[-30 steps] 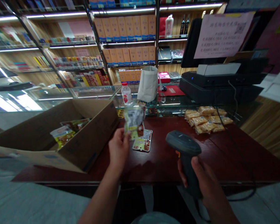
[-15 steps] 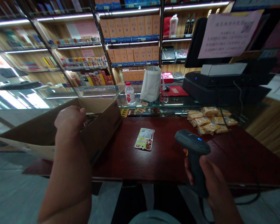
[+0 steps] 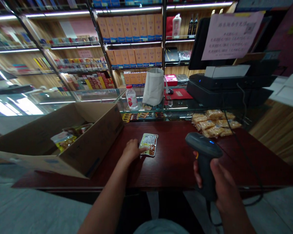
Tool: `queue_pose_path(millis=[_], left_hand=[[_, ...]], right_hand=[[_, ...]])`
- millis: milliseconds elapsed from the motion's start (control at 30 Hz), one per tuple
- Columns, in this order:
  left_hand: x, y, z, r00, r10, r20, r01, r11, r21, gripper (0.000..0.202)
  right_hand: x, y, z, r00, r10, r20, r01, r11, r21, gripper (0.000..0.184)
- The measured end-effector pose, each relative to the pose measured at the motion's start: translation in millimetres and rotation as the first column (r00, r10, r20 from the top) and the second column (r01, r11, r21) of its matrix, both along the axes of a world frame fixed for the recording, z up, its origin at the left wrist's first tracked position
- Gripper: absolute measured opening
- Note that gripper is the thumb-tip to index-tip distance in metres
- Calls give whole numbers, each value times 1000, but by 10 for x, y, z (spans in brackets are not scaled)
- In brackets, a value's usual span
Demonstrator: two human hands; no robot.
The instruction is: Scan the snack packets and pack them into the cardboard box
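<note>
My left hand (image 3: 132, 151) rests on the dark red wooden counter (image 3: 171, 165), its fingertips touching the left edge of a flat snack packet (image 3: 148, 144). That packet lies on the counter, not lifted. My right hand (image 3: 218, 183) grips a black handheld barcode scanner (image 3: 203, 146) by its handle, with the scanner's head above the counter and a small blue light on. To the left stands an open cardboard box (image 3: 94, 146), holding several snack packets (image 3: 63, 141).
A heap of yellow snack packets (image 3: 213, 125) lies at the counter's back right. Behind it stand a glass display case (image 3: 156, 109), a plastic bottle (image 3: 131, 97), a white paper bag (image 3: 153, 87) and a black till (image 3: 229, 86). A scanner cable (image 3: 244, 149) runs along the right.
My left hand has moved out of the box and down to the flat packet on the counter, no longer holding the packet it lifted earlier. That packet now lies in the box. The scanner stays nearly still.
</note>
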State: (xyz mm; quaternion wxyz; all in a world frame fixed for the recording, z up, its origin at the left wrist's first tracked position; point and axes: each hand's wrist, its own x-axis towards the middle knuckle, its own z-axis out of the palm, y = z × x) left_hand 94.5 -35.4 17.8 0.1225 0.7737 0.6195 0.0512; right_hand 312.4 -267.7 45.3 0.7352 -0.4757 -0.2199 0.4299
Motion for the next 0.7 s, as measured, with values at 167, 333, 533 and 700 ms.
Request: queue_pose_path(millis=[167, 333, 533, 700], left_hand=[[85, 25, -250, 992, 43, 121, -41, 999, -18, 38], [63, -176, -376, 833, 28, 552, -31, 1000, -5, 23], [72, -575, -353, 642, -121, 757, -10, 986, 167, 25], [92, -718, -224, 663, -132, 737, -43, 976, 213, 23]], right_hand=[[2, -7, -46, 999, 28, 27, -27, 999, -31, 56], [-28, 20, -76, 996, 62, 59, -60, 998, -37, 56], [-166, 21, -44, 977, 189, 96, -183, 981, -69, 56], [-285, 29, -14, 958, 258, 125, -253, 966, -50, 56]])
